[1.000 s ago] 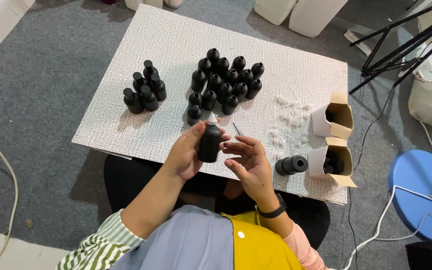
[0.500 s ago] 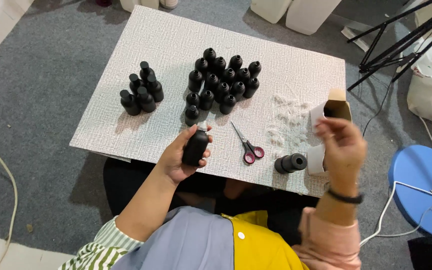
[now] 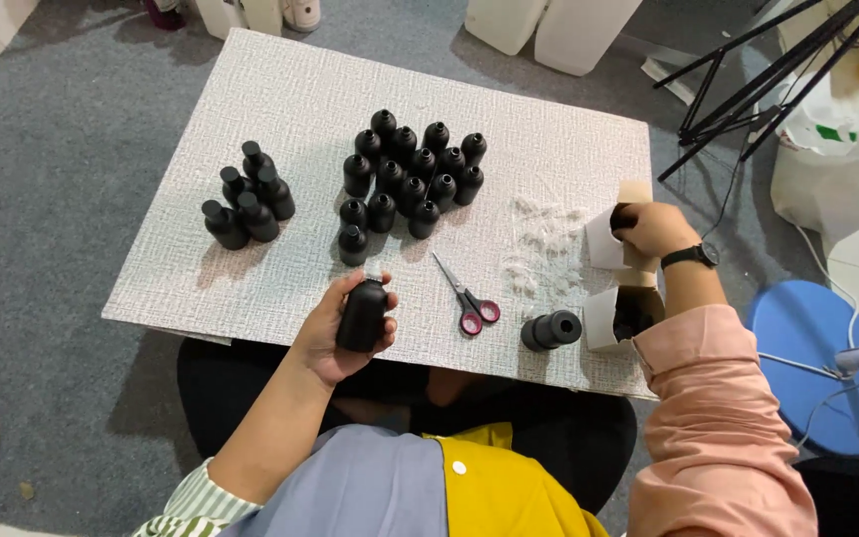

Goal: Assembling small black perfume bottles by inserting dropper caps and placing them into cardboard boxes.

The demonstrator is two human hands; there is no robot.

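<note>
Left hand [image 3: 335, 328] curled shut — right hand [image 3: 651, 227] outstretched.

Bottle [image 3: 363, 314]: we hold it upright in our left hand [image 3: 335, 333]; black, with a small pale tip.
Box [image 3: 616, 231]: small cardboard, open, under our right hand [image 3: 653, 227].

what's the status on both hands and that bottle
Left hand grips black bottle, upright. Right hand reaches into small cardboard box. Scissors lie between, apart.

Red-handled scissors [image 3: 467, 301] lie on the white textured bench [image 3: 251, 119]. A black cylindrical cap [image 3: 552, 329] lies just right of them. A round blue stool [image 3: 822, 363] stands on grey carpet [image 3: 42, 169].
</note>
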